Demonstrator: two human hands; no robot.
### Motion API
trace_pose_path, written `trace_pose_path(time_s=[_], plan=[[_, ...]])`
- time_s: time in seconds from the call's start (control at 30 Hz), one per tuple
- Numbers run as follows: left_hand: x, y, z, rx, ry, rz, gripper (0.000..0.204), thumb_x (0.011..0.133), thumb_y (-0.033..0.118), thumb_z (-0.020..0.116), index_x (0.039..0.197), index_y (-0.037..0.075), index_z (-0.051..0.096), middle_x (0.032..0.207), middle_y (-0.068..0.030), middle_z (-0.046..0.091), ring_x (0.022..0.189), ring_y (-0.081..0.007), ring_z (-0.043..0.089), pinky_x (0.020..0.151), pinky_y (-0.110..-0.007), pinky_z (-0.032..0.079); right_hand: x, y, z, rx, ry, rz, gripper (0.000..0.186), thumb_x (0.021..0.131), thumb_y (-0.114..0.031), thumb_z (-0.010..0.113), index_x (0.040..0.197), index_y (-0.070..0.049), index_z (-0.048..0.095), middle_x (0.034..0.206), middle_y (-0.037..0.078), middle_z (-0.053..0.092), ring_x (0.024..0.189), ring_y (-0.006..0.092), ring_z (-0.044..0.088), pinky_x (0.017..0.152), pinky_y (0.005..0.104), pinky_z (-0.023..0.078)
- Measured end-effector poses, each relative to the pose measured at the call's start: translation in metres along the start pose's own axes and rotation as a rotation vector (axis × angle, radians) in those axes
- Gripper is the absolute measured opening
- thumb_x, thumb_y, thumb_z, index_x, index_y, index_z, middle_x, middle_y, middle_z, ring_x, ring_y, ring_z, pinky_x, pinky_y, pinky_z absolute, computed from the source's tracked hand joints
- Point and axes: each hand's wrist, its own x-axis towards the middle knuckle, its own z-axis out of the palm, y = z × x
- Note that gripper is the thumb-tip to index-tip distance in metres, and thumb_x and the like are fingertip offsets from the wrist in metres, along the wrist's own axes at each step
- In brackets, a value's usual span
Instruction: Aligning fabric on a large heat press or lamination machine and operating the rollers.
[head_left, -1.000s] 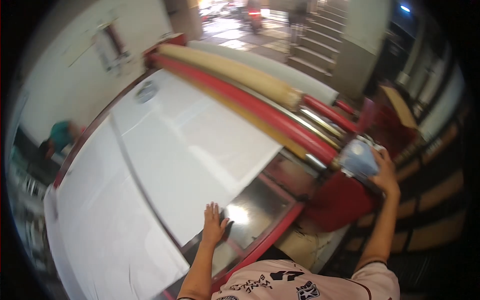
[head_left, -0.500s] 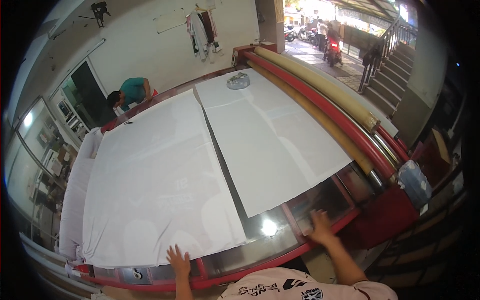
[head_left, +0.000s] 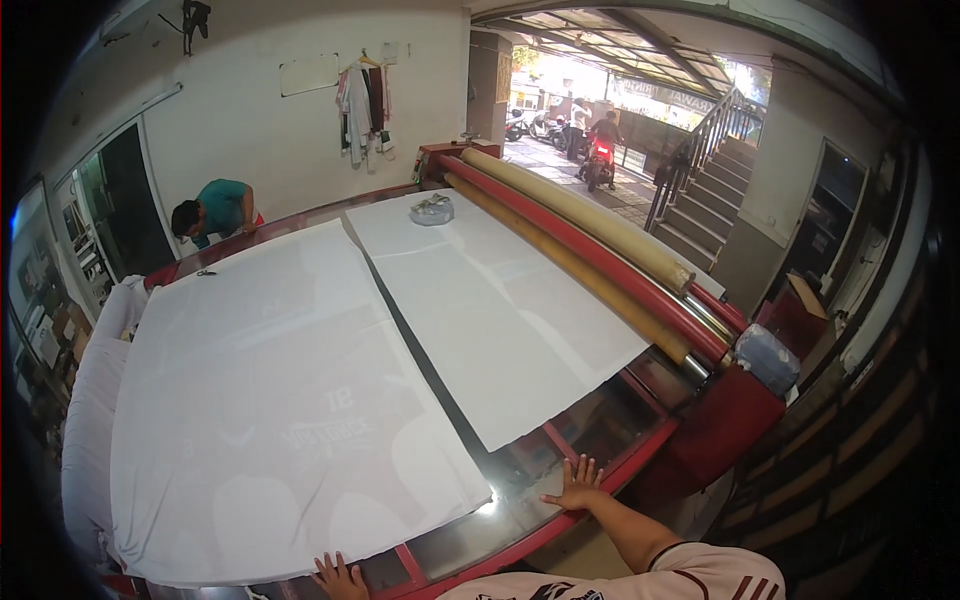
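My left hand (head_left: 340, 577) is at the near edge of the table, fingers spread at the hem of a wide white sheet (head_left: 270, 380). It holds nothing, and the picture's lower rim cuts part of it off. My right hand (head_left: 578, 487) lies flat with fingers apart on the near table border (head_left: 530, 535), just short of a narrower white sheet (head_left: 490, 310). The wide sheet looks like thin cloth, wrinkled at its near left, with faint shapes showing through. A dark gap separates the two sheets.
Long red and tan rollers (head_left: 590, 260) run along the table's right side. A clear plastic-wrapped bundle (head_left: 432, 210) sits on the narrower sheet; small scissors (head_left: 206, 273) lie at the far left. A person in a teal shirt (head_left: 222, 208) bends over the far edge. White cloth (head_left: 95, 420) hangs at the left.
The view has turned right, so the table appears further left and lower. My right hand has come down onto the table's near border. My left hand stays by the wide sheet's hem.
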Motion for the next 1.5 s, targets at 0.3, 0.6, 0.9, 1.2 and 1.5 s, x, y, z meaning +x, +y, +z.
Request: trace_pose_path(time_s=[0.3, 0.6, 0.9, 1.2, 1.5], plan=[[0.017, 0.012, -0.007, -0.079, 0.015, -0.003, 0.051, 0.101, 0.036, 0.056, 0.141, 0.004, 0.058, 0.149, -0.0252, 0.048, 0.145, -0.0502, 0.034, 0.116, -0.071, 0.020, 0.003, 0.003, -0.010, 0.015, 0.018, 0.009, 0.143, 0.070, -0.095, 0.053, 0.163, -0.012, -0.015, 0.164, 0.027, -0.027, 0.151, 0.0442, -0.029, 0.117, 0.0647, -0.014], [0.006, 0.006, -0.010, -0.139, -0.021, -0.018, 0.052, 0.103, 0.038, 0.054, 0.144, 0.006, 0.055, 0.153, -0.0233, 0.043, 0.149, -0.0476, 0.027, 0.119, -0.069, 0.013, 0.008, 0.001, -0.006, -0.016, -0.056, 0.056, 0.148, 0.067, -0.097, 0.055, 0.159, -0.013, -0.025, 0.162, 0.025, -0.033, 0.150, 0.0432, -0.032, 0.118, 0.0630, -0.015], [0.005, -0.001, -0.008, -0.131, 0.009, -0.026, 0.052, 0.103, 0.039, 0.053, 0.144, 0.008, 0.056, 0.153, -0.0225, 0.044, 0.147, -0.0470, 0.030, 0.118, -0.069, 0.016, 0.006, -0.008, -0.008, -0.028, -0.084, 0.082, 0.146, 0.067, -0.097, 0.054, 0.160, -0.015, -0.025, 0.163, 0.022, -0.034, 0.151, 0.0409, -0.031, 0.120, 0.0622, -0.011], [0.004, 0.001, -0.006, -0.119, 0.032, -0.011, 0.052, 0.102, 0.040, 0.053, 0.143, 0.008, 0.058, 0.152, -0.0202, 0.046, 0.147, -0.0456, 0.031, 0.118, -0.069, 0.017, 0.006, -0.002, -0.007, -0.033, -0.080, 0.100, 0.148, 0.066, -0.098, 0.054, 0.159, -0.015, -0.025, 0.164, 0.022, -0.032, 0.151, 0.0407, -0.031, 0.120, 0.0627, -0.011], [0.004, -0.002, -0.007, -0.115, -0.009, 0.014, 0.050, 0.102, 0.036, 0.055, 0.142, 0.006, 0.058, 0.152, -0.0233, 0.045, 0.147, -0.0467, 0.031, 0.118, -0.069, 0.017, 0.016, 0.001, 0.003, 0.020, 0.032, 0.091, 0.145, 0.066, -0.097, 0.055, 0.162, -0.017, -0.019, 0.165, 0.022, -0.029, 0.152, 0.0411, -0.027, 0.120, 0.0637, -0.010]])
